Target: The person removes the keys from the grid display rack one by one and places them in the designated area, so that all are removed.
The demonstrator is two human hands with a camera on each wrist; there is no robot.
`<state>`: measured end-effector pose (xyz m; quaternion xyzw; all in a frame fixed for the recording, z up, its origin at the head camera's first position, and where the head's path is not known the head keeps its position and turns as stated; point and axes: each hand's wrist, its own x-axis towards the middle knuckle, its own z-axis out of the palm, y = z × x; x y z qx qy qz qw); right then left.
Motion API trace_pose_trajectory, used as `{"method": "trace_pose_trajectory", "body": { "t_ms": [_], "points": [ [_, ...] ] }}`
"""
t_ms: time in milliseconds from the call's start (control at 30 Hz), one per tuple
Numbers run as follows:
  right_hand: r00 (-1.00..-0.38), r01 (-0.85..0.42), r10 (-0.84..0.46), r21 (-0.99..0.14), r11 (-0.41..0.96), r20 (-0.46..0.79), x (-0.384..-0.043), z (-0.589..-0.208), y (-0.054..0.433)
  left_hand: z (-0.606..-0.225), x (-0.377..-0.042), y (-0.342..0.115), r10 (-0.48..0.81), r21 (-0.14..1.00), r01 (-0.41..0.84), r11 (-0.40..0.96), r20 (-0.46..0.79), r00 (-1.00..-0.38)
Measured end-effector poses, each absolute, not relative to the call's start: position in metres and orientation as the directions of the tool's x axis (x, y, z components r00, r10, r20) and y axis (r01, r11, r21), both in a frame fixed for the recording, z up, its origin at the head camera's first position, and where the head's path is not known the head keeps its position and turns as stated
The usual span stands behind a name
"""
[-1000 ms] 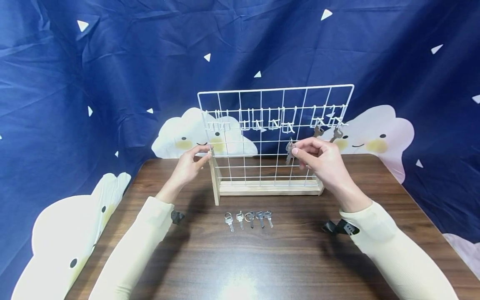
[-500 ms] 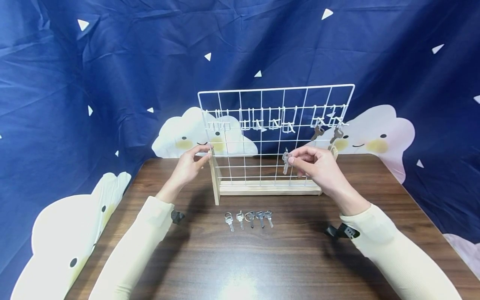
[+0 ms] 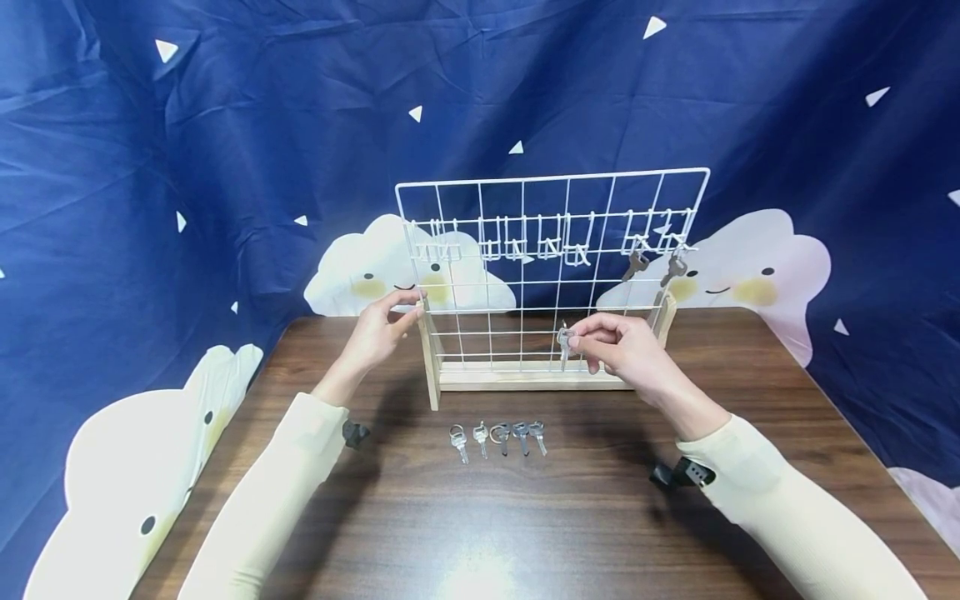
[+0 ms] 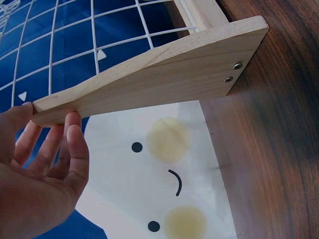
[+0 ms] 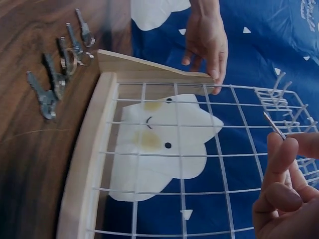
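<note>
My right hand pinches a silver key with a small ring, in front of the lower part of the white wire grid rack. In the right wrist view that key shows edge-on between thumb and finger. My left hand grips the upper end of the rack's left wooden side panel, thumb on one face and fingers on the other. White hooks hang in a row along the grid. Two keys, one beside the other, hang from the right-hand hooks.
Several keys, some with rings, lie in a row on the brown wooden table before the rack's wooden base bar. Behind stands a blue cloth backdrop with white clouds.
My right hand has moved down and slightly left with the key, from just below the hooks to near the rack's base bar. My left hand has stayed on the side panel.
</note>
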<state>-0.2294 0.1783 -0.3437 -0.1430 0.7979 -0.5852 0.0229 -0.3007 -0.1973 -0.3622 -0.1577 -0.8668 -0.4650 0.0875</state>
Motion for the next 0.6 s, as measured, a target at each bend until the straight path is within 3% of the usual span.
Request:
{"method": "trace_pose_trajectory", "body": {
  "t_ms": [600],
  "points": [
    [-0.96,-0.06,-0.278,-0.963,0.263,-0.017,-0.239,-0.373,0.18,-0.362,-0.3,-0.197,0.19,0.776,0.354,0.521,0.299,-0.935]
  ]
}}
